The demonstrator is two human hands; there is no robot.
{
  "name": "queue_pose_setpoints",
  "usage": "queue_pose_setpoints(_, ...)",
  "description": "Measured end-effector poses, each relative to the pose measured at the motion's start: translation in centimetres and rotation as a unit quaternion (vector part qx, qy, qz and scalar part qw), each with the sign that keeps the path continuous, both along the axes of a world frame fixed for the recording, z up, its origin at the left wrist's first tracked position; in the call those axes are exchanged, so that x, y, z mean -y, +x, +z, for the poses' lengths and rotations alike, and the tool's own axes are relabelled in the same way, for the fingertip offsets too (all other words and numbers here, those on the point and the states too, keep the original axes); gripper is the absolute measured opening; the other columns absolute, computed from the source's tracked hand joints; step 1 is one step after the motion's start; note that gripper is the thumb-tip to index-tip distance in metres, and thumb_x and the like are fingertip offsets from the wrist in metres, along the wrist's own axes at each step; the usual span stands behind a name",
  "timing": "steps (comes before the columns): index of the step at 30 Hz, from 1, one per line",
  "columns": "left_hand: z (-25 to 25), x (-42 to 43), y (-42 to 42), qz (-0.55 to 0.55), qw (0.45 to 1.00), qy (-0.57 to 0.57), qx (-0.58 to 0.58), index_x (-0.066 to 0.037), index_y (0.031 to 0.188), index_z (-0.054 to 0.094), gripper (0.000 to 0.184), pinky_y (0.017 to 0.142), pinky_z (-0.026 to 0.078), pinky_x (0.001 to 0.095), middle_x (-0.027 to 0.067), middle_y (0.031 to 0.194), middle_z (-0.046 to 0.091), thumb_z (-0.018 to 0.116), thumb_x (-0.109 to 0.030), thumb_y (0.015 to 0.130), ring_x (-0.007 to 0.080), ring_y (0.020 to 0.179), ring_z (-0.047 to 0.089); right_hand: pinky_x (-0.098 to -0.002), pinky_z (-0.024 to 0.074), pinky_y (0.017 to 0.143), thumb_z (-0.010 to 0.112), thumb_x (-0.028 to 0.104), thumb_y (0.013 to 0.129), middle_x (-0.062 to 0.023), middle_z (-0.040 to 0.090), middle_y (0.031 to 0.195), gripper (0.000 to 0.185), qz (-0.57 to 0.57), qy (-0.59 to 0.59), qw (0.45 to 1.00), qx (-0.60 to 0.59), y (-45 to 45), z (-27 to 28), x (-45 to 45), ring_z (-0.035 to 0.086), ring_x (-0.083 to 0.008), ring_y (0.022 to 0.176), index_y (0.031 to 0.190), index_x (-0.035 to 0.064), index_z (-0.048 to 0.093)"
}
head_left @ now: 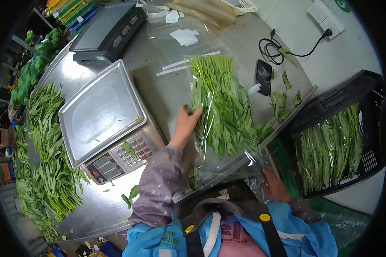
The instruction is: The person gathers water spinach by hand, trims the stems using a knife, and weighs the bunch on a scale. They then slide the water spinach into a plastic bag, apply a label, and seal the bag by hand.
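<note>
A clear plastic bag full of leafy green stems [221,107] lies on the metal table in front of me, stems toward the far side and leaves toward me. My left hand [187,124] touches the bag's left side, thumb and fingers apart. Beside the bag's near right end, at the table edge, is my right hand [275,186]; its fingers are bent at the loose plastic, and what they hold is too small to make out. Left of the bag stands a scale with a steel tray [103,113], a few leaf bits on it.
Loose greens [51,150] are heaped along the left. A black crate [373,145] with bagged greens stands at the right. Farther back are a second scale [107,32], white labels [184,37], a phone [263,77] and a black cable [270,51].
</note>
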State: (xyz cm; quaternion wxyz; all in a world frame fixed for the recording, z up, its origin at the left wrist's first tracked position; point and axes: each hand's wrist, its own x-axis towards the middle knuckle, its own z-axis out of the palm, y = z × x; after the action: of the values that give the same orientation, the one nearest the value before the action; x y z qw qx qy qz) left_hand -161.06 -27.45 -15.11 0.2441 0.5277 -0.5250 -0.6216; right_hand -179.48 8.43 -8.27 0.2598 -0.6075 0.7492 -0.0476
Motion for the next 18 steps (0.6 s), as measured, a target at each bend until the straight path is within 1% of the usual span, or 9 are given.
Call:
queue_pose_setpoints(1, 0.0, 1.1, -1.1, 0.000, 1.000, -0.001, -0.001, 0.012, 0.124, 0.037, 0.069, 0.081, 0.047, 0.0335, 0.0234, 0.108, 0.059, 0.067, -0.031, 0.078, 0.0260, 0.094, 0.060, -0.0408, 0.0482, 0.076, 0.065, 0.009, 0.072, -0.0183, 0.050, 0.122, 0.066, -0.011, -0.030, 0.999, -0.012, 0.0, -0.8, -0.7, 0.058, -0.0353, 0.094, 0.131, 0.0044, 0.036)
queue_pose_setpoints(3, 0.1, 2.5, -2.7, -0.106, 0.983, 0.115, -0.094, 0.013, 0.116, 0.046, 0.057, 0.075, 0.048, 0.0315, 0.0176, 0.099, 0.062, 0.068, -0.024, 0.079, 0.0211, 0.085, 0.061, -0.0410, 0.0480, 0.074, 0.065, 0.009, 0.071, -0.0189, 0.050, 0.121, 0.070, -0.022, -0.061, 0.998, -0.024, 0.4, -1.4, -1.6, 0.058, -0.0351, 0.092, 0.133, 0.0043, 0.032)
queue_pose_setpoints(4, 0.5, 2.3, -3.6, -0.068, 0.974, 0.159, -0.146, 0.007, 0.108, 0.054, 0.035, 0.065, 0.050, 0.0280, 0.0119, 0.091, 0.063, 0.065, -0.014, 0.082, 0.0151, 0.074, 0.061, -0.0406, 0.0477, 0.072, 0.065, 0.008, 0.072, -0.0198, 0.050, 0.120, 0.074, -0.089, -0.045, 0.995, 0.013, 0.7, -1.4, -1.7, 0.059, -0.0345, 0.090, 0.136, 0.0050, 0.027)
queue_pose_setpoints(5, 0.8, 2.1, -4.2, -0.069, 0.974, 0.156, -0.149, 0.007, 0.108, 0.054, 0.035, 0.065, 0.050, 0.0280, 0.0119, 0.091, 0.063, 0.065, -0.014, 0.082, 0.0151, 0.074, 0.061, -0.0403, 0.0475, 0.070, 0.064, 0.007, 0.073, -0.0207, 0.050, 0.120, 0.079, -0.156, -0.028, 0.986, 0.051, 0.7, -1.5, -1.6, 0.059, -0.0339, 0.088, 0.139, 0.0058, 0.022)
queue_pose_setpoints(7, 1.6, 1.2, -4.9, 0.005, 0.969, 0.073, -0.237, 0.009, 0.103, 0.057, 0.031, 0.069, 0.048, 0.0296, 0.0120, 0.090, 0.064, 0.064, -0.012, 0.081, 0.0159, 0.078, 0.059, -0.0386, 0.0472, 0.069, 0.063, 0.006, 0.074, -0.0205, 0.050, 0.120, 0.081, -0.181, 0.006, 0.981, 0.062, 0.9, -1.5, -0.9, 0.059, -0.0317, 0.085, 0.140, 0.0066, 0.018)
queue_pose_setpoints(8, 0.6, 1.4, -5.2, 0.009, 0.972, -0.004, -0.235, 0.005, 0.100, 0.059, 0.027, 0.067, 0.046, 0.0278, 0.0090, 0.088, 0.064, 0.064, -0.014, 0.082, 0.0134, 0.076, 0.057, -0.0369, 0.0470, 0.068, 0.062, 0.004, 0.075, -0.0203, 0.050, 0.121, 0.083, -0.205, 0.043, 0.975, 0.076, 1.1, -1.5, -0.5, 0.060, -0.0296, 0.083, 0.142, 0.0075, 0.014)
queue_pose_setpoints(9, 1.1, 1.3, -4.9, 0.005, 0.972, 0.000, -0.234, 0.005, 0.100, 0.059, 0.027, 0.067, 0.046, 0.0278, 0.0090, 0.088, 0.064, 0.064, -0.014, 0.082, 0.0134, 0.076, 0.057, -0.0369, 0.0470, 0.068, 0.062, 0.004, 0.075, -0.0203, 0.050, 0.121, 0.083, -0.210, 0.046, 0.974, 0.077, 1.2, -1.8, 0.0, 0.060, -0.0296, 0.083, 0.142, 0.0075, 0.014)
queue_pose_setpoints(11, 2.4, 1.4, -3.6, 0.054, 0.972, -0.140, -0.183, 0.003, 0.100, 0.059, 0.025, 0.065, 0.045, 0.0268, 0.0066, 0.086, 0.064, 0.062, -0.015, 0.084, 0.0124, 0.075, 0.056, -0.0333, 0.0468, 0.066, 0.058, 0.001, 0.077, -0.0171, 0.050, 0.122, 0.081, -0.220, -0.053, 0.962, 0.150, 1.1, -2.9, 1.5, 0.059, -0.0227, 0.078, 0.143, 0.0091, 0.011)
queue_pose_setpoints(18, -2.6, 4.3, 0.0, 0.131, 0.979, -0.063, -0.140, 0.006, 0.105, 0.057, 0.027, 0.071, 0.044, 0.0266, 0.0072, 0.092, 0.063, 0.058, -0.014, 0.087, 0.0114, 0.079, 0.055, -0.0282, 0.0473, 0.065, 0.052, -0.003, 0.080, -0.0121, 0.050, 0.121, 0.079, -0.257, -0.137, 0.922, 0.256, -0.1, -3.6, 4.2, 0.058, -0.0146, 0.075, 0.144, 0.0114, 0.007)
